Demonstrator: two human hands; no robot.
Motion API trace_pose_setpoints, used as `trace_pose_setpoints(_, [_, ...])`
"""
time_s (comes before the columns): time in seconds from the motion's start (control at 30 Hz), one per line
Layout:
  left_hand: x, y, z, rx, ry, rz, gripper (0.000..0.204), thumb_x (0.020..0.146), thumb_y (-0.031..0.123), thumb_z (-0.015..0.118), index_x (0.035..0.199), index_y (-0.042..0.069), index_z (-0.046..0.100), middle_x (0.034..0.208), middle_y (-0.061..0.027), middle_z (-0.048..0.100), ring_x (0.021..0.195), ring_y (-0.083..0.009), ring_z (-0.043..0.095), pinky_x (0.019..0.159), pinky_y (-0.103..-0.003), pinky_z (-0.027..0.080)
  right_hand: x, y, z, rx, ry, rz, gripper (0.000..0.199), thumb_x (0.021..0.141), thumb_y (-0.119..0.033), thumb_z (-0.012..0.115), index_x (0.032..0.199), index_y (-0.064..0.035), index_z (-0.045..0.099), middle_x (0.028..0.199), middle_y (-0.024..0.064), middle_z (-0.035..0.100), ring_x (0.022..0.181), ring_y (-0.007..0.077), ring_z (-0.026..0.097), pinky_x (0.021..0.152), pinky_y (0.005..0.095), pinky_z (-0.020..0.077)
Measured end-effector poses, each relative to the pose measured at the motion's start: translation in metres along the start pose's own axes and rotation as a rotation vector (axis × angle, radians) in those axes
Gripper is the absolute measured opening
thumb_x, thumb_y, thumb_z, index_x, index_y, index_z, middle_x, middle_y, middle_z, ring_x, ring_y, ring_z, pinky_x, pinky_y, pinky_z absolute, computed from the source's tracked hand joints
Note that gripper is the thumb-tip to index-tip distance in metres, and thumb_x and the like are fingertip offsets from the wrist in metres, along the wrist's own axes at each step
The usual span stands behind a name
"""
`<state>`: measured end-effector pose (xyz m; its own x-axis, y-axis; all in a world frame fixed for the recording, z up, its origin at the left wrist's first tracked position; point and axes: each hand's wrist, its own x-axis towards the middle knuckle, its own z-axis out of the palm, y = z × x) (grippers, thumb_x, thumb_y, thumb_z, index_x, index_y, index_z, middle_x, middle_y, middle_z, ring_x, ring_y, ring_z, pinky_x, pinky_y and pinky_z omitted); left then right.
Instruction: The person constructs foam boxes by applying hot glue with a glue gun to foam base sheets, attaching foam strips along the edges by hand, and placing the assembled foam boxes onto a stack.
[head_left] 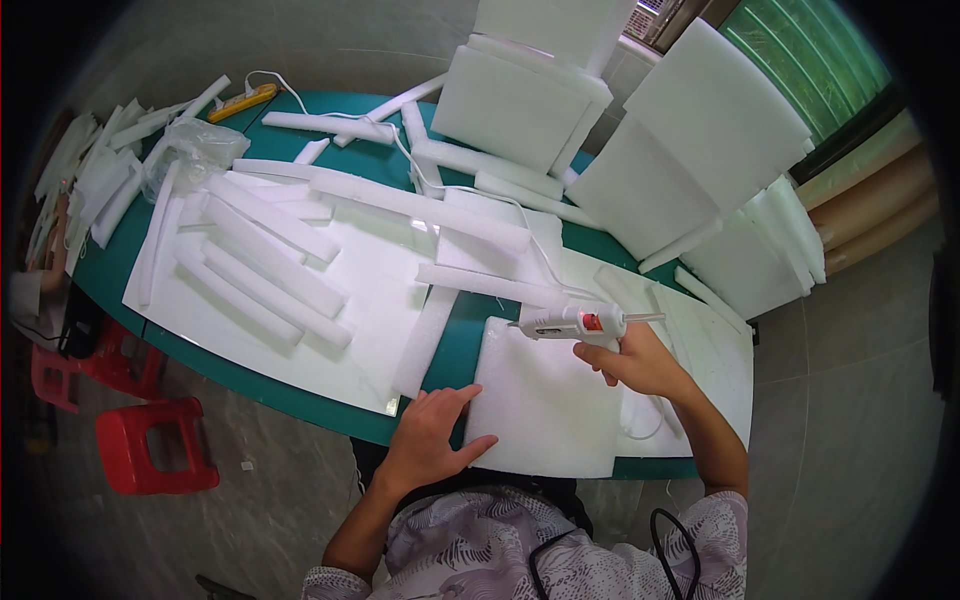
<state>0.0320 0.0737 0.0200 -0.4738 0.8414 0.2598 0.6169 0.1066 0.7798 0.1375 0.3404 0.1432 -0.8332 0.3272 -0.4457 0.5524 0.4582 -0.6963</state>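
Note:
My right hand [643,362] is wrapped round the grip of a white hot glue gun [570,322]. Its nozzle points left, and a clear glue stick [645,317] juts from its back end. Below the gun lies a square white foam sheet [545,410] at the table's near edge. With thumb and fingers apart, my left hand [435,435] rests against the left edge of that sheet and holds nothing. A long foam strip [490,284] lies just beyond the sheet, and another foam strip [427,340] slants down toward my left hand.
Several foam strips [270,280] lie on a white board [370,370] at left. Stacked foam blocks [510,105] and large foam sheets [690,140] stand at the back. A white cord crosses the green table [350,425] from a yellow power strip [243,103]. Red stools [157,445] stand at lower left.

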Motion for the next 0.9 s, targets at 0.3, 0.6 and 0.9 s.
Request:
trace_pose_setpoints(0.3, [0.0,0.001,-0.001,0.004,0.0,-0.007,0.062,0.077,0.033,0.08,0.126,0.004,0.056,0.089,-0.0103,0.06,0.082,-0.0282,0.059,0.077,-0.039,0.044,0.0,0.006,-0.002,-0.034,-0.006,-0.01,0.038,0.089,-0.028,0.069,0.116,-0.0017,0.063,0.084,0.0077,0.066,0.056,0.0142,0.059,0.053,0.03,0.048])
trace_pose_setpoints(0.6, [-0.001,-0.002,0.0,-0.006,0.002,0.0,0.061,0.08,0.036,0.077,0.126,0.003,0.056,0.089,-0.0118,0.06,0.083,-0.0301,0.058,0.076,-0.04,0.044,-0.009,0.022,-0.015,0.002,0.063,-0.034,0.019,0.089,-0.019,0.07,0.097,-0.0024,0.069,0.08,0.0038,0.066,0.052,0.0098,0.056,0.048,0.0254,0.0457])
trace_pose_setpoints(0.9, [0.003,0.001,0.0,-0.018,0.001,-0.016,0.062,0.075,0.031,0.082,0.125,0.005,0.058,0.088,-0.0092,0.061,0.078,-0.0256,0.057,0.075,-0.038,0.044,-0.034,0.043,-0.046,-0.058,0.053,0.038,0.027,0.085,-0.024,0.074,0.096,-0.0004,0.068,0.069,0.0049,0.061,0.052,0.012,0.055,0.047,0.0278,0.0432])
